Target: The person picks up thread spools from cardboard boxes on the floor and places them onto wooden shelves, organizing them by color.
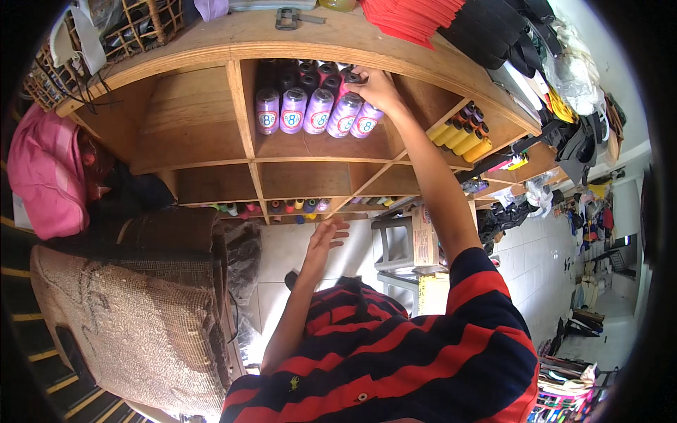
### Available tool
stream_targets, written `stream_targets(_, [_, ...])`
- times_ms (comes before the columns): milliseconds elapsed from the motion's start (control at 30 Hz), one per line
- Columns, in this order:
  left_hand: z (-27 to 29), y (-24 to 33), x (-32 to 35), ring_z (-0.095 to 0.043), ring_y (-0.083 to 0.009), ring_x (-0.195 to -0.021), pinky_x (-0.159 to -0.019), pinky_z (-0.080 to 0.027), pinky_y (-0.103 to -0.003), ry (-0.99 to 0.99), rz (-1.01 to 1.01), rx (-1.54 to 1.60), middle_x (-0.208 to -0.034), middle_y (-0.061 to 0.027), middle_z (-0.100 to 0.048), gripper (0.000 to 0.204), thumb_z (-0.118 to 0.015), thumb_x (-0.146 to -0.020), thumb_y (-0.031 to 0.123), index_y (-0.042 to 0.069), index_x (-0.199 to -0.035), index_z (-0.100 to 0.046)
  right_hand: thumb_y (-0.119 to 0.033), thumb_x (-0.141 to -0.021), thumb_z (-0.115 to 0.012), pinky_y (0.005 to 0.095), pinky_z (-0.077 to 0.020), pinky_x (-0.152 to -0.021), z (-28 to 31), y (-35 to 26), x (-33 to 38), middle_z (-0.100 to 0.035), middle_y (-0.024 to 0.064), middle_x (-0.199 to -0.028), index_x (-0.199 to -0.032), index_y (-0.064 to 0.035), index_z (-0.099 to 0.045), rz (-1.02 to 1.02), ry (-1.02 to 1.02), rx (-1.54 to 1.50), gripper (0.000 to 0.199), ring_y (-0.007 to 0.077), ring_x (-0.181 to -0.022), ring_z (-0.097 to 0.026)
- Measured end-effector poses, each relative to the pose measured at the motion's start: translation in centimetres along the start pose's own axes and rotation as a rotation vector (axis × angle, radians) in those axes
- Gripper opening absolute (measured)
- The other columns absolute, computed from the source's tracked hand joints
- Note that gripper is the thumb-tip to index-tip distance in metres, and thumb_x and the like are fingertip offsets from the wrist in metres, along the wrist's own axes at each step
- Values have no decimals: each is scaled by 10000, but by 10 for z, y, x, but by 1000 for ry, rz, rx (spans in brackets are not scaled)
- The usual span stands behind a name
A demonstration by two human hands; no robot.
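Note:
My right hand [375, 88] reaches into an upper compartment of the wooden shelf [310, 149]. Its fingers close around the dark top of a thread spool behind the right end of the front row. Purple thread spools [293, 113] with black tops and round labels stand upright in that row, and darker and pink spools [328, 70] are packed behind them. Part of the gripped spool is hidden by the hand and its neighbours. Lower down, in front of the shelf, my left hand [327, 235] hangs open with its fingers apart and nothing in it.
Yellow spools [462, 135] lie in the compartment to the right. On the shelf top are a dark buckle [288, 19], a red stack [409, 17] and a wicker basket [144, 28]. A pink cloth bag [48, 173] and a rough brown-covered bulk [141, 317] stand left; grey stools [392, 243] stand below.

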State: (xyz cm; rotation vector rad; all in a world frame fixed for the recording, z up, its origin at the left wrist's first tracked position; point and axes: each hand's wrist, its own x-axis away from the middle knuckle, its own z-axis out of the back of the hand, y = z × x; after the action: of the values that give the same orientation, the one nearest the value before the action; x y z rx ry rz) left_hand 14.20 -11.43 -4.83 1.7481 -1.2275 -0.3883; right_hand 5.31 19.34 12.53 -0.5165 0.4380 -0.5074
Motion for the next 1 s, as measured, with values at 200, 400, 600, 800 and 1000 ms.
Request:
stream_targets(200, [-4,-1,-2,-599,-210,-1018,-864,-465,-343,-15,17,15,-1147,-114,-612,312,-400,-1017,270,56,-1202,-532,-311,-772,-748,355,-489,-744,-4,36,-17,-707,140,-843,-934,-24,-703,-44,-132,-76,332,244,-779,-674])
stream_targets(400, [6,6,0,-596,-212,-1024,-862,-464,-343,27,-11,2,-1149,-115,-611,312,-400,-1017,265,54,-1204,-534,-196,-863,-669,288,-485,-746,12,1,20,-703,126,-922,-1006,19,-673,-33,178,-127,258,164,-819,-642])
stream_targets(600, [13,-1,-8,-601,-211,-1015,-857,-464,-339,66,9,12,-1154,-117,-614,315,-401,-1016,262,55,-1213,-535,-53,-816,-664,325,-517,-715,-42,62,98,-658,129,-958,-1114,-2,-568,-51,559,-289,318,184,-825,-628])
stream_targets(800, [6,-4,-15,-602,-207,-1014,-854,-465,-333,15,37,-29,-1160,-115,-612,320,-404,-1015,269,53,-1215,-529,-95,-749,-755,342,-527,-736,-61,54,106,-661,131,-966,-1149,-2,-533,-128,484,-345,467,220,-844,-648])
stream_targets(1000, [-7,-13,-10,-595,-210,-1028,-862,-463,-338,-25,102,-77,-1163,-117,-606,322,-404,-1011,271,52,-1217,-519,-122,-709,-791,355,-530,-730,-67,58,105,-648,152,-957,-1105,4,-551,-81,516,-356,480,264,-809,-659])
